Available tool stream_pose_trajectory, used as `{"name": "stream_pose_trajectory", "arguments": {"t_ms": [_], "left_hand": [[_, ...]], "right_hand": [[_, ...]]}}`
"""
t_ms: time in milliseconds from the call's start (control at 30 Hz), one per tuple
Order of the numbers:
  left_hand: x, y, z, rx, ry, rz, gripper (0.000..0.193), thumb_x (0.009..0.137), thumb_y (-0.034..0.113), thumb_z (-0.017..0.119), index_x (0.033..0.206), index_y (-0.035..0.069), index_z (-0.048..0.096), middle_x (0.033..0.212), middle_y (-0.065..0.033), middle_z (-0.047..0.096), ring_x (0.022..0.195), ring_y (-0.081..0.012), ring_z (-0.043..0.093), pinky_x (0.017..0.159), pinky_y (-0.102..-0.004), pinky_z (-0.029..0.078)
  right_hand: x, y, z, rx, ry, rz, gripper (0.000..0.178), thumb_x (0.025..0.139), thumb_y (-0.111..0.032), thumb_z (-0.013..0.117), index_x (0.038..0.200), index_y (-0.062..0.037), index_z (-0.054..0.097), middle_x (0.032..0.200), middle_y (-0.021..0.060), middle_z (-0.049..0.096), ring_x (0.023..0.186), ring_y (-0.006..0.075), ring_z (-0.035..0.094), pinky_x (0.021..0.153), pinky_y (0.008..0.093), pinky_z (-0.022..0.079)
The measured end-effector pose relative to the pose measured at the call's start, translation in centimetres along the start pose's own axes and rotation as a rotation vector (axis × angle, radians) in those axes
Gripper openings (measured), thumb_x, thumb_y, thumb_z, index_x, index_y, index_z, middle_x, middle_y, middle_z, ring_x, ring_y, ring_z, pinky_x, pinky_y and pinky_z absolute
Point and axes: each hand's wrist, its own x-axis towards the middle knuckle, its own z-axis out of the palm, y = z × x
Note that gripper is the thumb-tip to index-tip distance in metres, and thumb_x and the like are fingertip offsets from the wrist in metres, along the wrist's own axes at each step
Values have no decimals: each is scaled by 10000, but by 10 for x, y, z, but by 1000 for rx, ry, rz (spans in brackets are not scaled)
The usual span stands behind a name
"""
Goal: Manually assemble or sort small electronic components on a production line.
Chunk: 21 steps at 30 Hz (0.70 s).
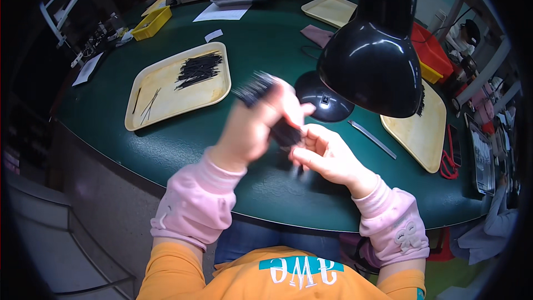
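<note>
Clasping a motion-blurred bundle of thin black pieces (286, 133) on the near-left side of the desk lamp (369, 72), the left hand (251, 125) wraps its fingers around it. The right hand (332, 158) brings thumb and fingertips to its lower end; whether they clamp it cannot be told.

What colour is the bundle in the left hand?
Mostly black: the bundle has paler, silvery tips at its upper end. The head view shows it, though blurred.

Wkshop w/ lamp (369, 61), parts trays (172, 103)
</note>
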Motion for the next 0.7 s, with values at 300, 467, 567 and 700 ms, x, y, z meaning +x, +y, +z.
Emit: {"name": "stream_pose_trajectory", "arguments": {"t_ms": [300,467,567,700], "left_hand": [[-17,75,-42,240,212,98,191,880,194,500,734,79,455,635,-3,410,572,-96,415,655,-274,414],[-11,75,-16,469,100,-5,143,874,157,504,776,59,471,654,-12,468,599,-98,479,686,-304,458],[-14,59,-9,485,2,-34,135,853,160,546,788,64,476,649,-14,488,617,-100,504,697,-314,461],[-22,39,-13,416,-23,-41,165,852,194,550,790,61,473,648,-18,493,601,-98,502,683,-298,458]], "right_hand": [[1,27,87,-975,68,-409,528,698,-220,659,1111,37,454,1172,233,431,1111,359,408,928,395,351],[-12,49,186,-438,-1039,-366,256,776,-269,545,800,-15,536,709,184,548,683,370,540,616,421,445],[-20,53,185,-561,-818,-592,218,734,-243,572,712,-30,529,719,153,551,731,327,548,664,404,437],[-34,9,112,-684,-606,-641,172,730,-212,599,740,-49,545,694,90,557,696,287,549,654,372,441]]}}
